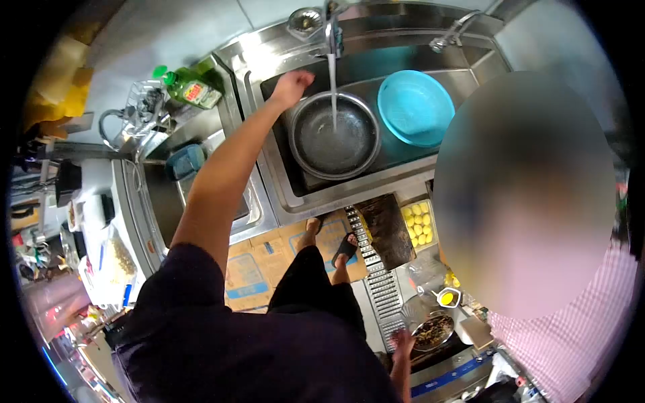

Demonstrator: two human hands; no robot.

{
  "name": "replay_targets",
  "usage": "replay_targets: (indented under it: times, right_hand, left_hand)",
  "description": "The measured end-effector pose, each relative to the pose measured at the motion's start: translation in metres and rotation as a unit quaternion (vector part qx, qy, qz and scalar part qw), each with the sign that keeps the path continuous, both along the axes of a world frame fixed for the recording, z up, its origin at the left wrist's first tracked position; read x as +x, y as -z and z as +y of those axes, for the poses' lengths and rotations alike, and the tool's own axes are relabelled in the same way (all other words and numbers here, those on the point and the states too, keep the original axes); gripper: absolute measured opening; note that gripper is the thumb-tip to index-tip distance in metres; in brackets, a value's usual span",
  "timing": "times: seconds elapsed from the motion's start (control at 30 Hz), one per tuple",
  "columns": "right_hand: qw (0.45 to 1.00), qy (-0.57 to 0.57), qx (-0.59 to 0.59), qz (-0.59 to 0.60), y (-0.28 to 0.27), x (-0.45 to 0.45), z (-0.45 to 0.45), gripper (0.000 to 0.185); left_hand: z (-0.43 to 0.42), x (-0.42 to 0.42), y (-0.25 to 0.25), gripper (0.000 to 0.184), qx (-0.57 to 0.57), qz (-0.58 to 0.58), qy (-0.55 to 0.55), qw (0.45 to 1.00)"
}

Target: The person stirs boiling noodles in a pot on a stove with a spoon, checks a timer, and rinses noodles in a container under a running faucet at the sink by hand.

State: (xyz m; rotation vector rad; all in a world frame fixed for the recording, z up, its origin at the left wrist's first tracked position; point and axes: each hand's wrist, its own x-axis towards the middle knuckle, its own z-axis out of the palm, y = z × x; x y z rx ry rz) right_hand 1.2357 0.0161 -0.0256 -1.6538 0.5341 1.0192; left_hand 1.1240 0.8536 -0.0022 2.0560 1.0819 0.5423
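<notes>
My left hand (293,89) is stretched over the sink, just beyond the upper left rim of a round metal basin (316,161). Its fingers are curled in, and no object shows in them. Water runs from the tap (330,30) into the basin, which has water in it. Beside it in the same sink sits a light blue plastic basin (416,107). My right hand (403,341) hangs low at my side, near a bowl of dark food scraps (433,331); its fingers are blurred, so their state is unclear.
A green bottle (195,91) lies tilted at the left. A second tap (453,33) is at the upper right. Below stand a tray of yellow pieces (418,225) and a dark board (386,232). Another person in a checked pink top (571,329) is close on my right.
</notes>
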Motion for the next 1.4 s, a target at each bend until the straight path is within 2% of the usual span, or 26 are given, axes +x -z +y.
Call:
replay_targets:
  times: [0.03,0.1,0.2,0.3,0.37,0.43,0.47,0.5,0.53,0.57,0.6,0.63,0.67,0.73,0.87,0.93,0.97,1.0,1.03,1.1,1.13,1.17,1.23,1.3,1.37,1.4]
  right_hand:
    - [0.996,0.007,-0.085,0.034,0.004,-0.022,-0.034,0.015]
    - [0.987,-0.105,-0.06,0.11,0.046,-0.062,-0.138,0.035]
    - [0.973,-0.131,-0.131,0.141,-0.005,-0.094,-0.081,0.028]
    - [0.965,-0.163,-0.144,0.144,-0.02,-0.087,-0.033,0.022]
    - [0.966,-0.192,-0.116,0.131,-0.021,-0.069,-0.001,0.018]
    - [0.965,-0.225,-0.066,0.115,-0.02,-0.05,0.041,0.016]
    - [0.965,-0.234,-0.076,0.096,-0.02,-0.043,0.063,0.016]
    - [0.957,-0.243,-0.15,0.054,-0.017,-0.034,0.085,0.021]
    - [0.959,-0.245,-0.144,0.016,-0.027,-0.032,0.119,0.028]
    - [0.953,-0.297,-0.063,-0.01,-0.028,-0.022,0.137,0.032]
    - [0.937,-0.339,-0.079,-0.035,-0.019,-0.009,0.147,0.027]
    - [0.921,-0.38,-0.048,-0.069,-0.023,-0.005,0.165,0.027]
    - [0.898,-0.413,-0.013,-0.154,-0.005,-0.004,0.162,0.027]
    - [0.862,-0.458,0.05,-0.211,0.035,0.003,0.155,0.027]
    - [0.921,-0.39,-0.005,-0.019,0.062,-0.01,0.145,0.012]
    - [0.927,-0.367,-0.068,0.034,0.083,-0.013,0.118,0.012]
    - [0.927,-0.35,-0.119,0.059,0.093,-0.015,0.104,0.015]
    - [0.925,-0.327,-0.173,0.082,0.102,-0.016,0.092,0.019]
    - [0.924,-0.309,-0.205,0.096,0.108,-0.021,0.086,0.023]
    - [0.894,-0.387,0.007,0.228,0.154,0.007,0.064,0.028]
    - [0.858,-0.408,0.109,0.293,0.175,0.019,0.054,0.03]
    - [0.862,-0.439,0.085,0.239,0.143,-0.002,0.067,0.031]
    - [0.857,-0.497,0.022,0.132,0.08,-0.042,0.094,0.033]
    - [0.823,-0.547,0.081,-0.129,0.139,-0.05,0.076,0.027]
    - [0.873,-0.478,-0.057,-0.081,0.086,-0.099,0.106,0.015]
    - [0.892,-0.43,-0.138,-0.029,0.046,-0.128,0.128,0.011]
  left_hand:
    - [0.025,0.013,0.009,0.023,0.008,0.011,0.013,1.0]
    - [0.05,0.04,0.006,0.023,0.048,0.091,0.035,0.994]
    - [0.086,0.052,0.03,0.021,0.072,0.071,-0.008,0.995]
    - [0.109,0.065,0.039,0.027,0.075,-0.053,-0.098,0.991]
    - [0.103,0.067,0.043,0.026,0.009,0.042,-0.093,0.995]
    - [0.073,0.058,0.094,0.025,0.104,-0.059,-0.076,0.99]
    - [0.048,0.041,0.087,0.029,0.055,0.067,0.041,0.995]
    - [-0.011,0.006,0.042,0.023,-0.151,-0.063,-0.009,0.986]
    - [-0.035,-0.004,0.083,0.02,-0.07,-0.103,0.003,0.992]
    - [-0.077,-0.038,0.071,0.021,-0.08,-0.058,0.02,0.995]
    - [-0.121,-0.072,0.055,0.021,-0.089,-0.012,0.04,0.995]
    - [-0.17,-0.116,-0.008,0.02,-0.217,-0.034,-0.009,0.975]
    - [-0.217,-0.155,0.015,0.02,-0.15,-0.102,-0.033,0.983]
    - [-0.308,-0.242,-0.016,0.022,-0.202,-0.055,-0.104,0.972]
    - [-0.493,-0.408,0.0,0.024,-0.268,0.043,-0.297,0.915]
    - [-0.565,-0.481,0.003,0.028,-0.393,-0.012,-0.452,0.801]
    - [-0.603,-0.529,0.026,0.031,-0.394,-0.025,-0.489,0.778]
    - [-0.621,-0.553,0.01,0.029,-0.405,0.015,-0.537,0.74]
    - [-0.646,-0.593,0.019,0.03,-0.395,-0.021,-0.583,0.709]
    - [-0.67,-0.646,-0.012,0.031,-0.384,-0.131,-0.64,0.652]
    - [-0.677,-0.675,-0.02,0.03,-0.357,-0.15,-0.646,0.658]
    - [-0.681,-0.703,-0.026,0.029,-0.33,-0.168,-0.651,0.663]
    - [-0.669,-0.758,-0.019,0.024,-0.247,-0.029,-0.689,0.681]
    - [-0.627,-0.793,-0.049,0.022,-0.143,-0.065,-0.744,0.649]
    - [-0.583,-0.853,-0.061,0.021,0.002,0.029,-0.691,0.723]
    - [-0.559,-0.868,-0.084,0.02,0.042,0.086,-0.683,0.724]
